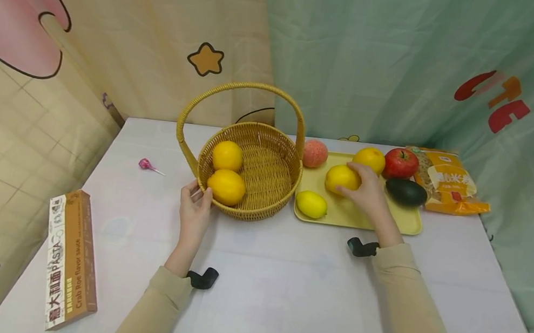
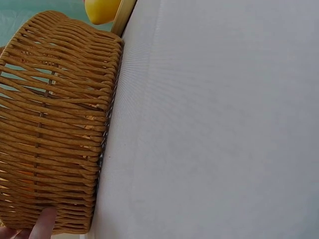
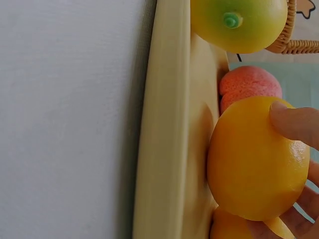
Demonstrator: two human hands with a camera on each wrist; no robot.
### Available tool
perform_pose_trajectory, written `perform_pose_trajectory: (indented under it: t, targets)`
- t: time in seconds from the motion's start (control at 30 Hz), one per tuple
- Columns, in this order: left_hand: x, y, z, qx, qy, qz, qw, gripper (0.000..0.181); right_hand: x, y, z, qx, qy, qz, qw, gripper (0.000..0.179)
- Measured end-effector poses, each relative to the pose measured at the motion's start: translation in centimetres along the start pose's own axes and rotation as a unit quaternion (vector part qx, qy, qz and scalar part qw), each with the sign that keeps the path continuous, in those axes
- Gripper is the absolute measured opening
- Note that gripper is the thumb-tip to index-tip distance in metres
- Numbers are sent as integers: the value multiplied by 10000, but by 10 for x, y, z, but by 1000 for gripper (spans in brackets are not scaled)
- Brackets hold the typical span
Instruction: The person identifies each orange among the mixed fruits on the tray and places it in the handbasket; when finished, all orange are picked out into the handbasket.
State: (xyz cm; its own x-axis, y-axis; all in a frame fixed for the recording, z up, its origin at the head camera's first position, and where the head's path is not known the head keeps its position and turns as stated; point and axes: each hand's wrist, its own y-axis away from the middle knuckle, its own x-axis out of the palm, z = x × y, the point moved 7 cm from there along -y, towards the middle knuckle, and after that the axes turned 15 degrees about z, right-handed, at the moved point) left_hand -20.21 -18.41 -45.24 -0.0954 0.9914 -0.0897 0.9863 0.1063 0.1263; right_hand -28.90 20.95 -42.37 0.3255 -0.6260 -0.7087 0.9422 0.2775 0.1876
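My right hand (image 1: 367, 190) is over the yellow tray (image 1: 349, 216), thumb and fingers around a large orange-yellow lemon (image 3: 256, 162). In the right wrist view this fruit sits low at the tray. A smaller yellow lemon (image 1: 312, 204) with a greenish tip lies to its left, and a round yellow-orange fruit (image 1: 370, 159) just behind. My left hand (image 1: 193, 213) grips the front-left rim of the wicker basket (image 1: 265, 180). Fingertips (image 2: 46, 221) show against its weave in the left wrist view. Inside the basket are a round orange fruit (image 1: 227, 156) and another large orange-yellow lemon (image 1: 227, 187).
A pink peach (image 1: 315, 154) stands between basket and tray. On the tray's right are a red apple (image 1: 401, 164) and a dark green avocado (image 1: 406, 192), beside an orange food packet (image 1: 451, 180). Leftward lie a pink lollipop (image 1: 146, 164) and a pasta box (image 1: 73, 260). Curtains border the table.
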Motion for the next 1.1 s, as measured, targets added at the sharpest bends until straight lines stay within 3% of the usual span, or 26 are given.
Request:
perform_pose_trajectory:
  t: [0.33, 0.7, 0.9, 1.1]
  targets:
    - [-2, 3, -2, 16, 45, -30, 10000, 52, 5, -8, 4, -47, 246, -23, 9997, 75]
    - [-2, 1, -3, 49, -4, -29, 10000, 51, 10, -7, 10, -101, 507, -416, 9978, 76]
    - [1, 0, -1, 34, 19, 82, 10000, 52, 12, -3, 2, 35, 139, -541, 9984, 77]
    - [2, 0, 0, 42, 38, 81, 10000, 52, 9, 4, 8, 175, -726, -589, 9955, 81]
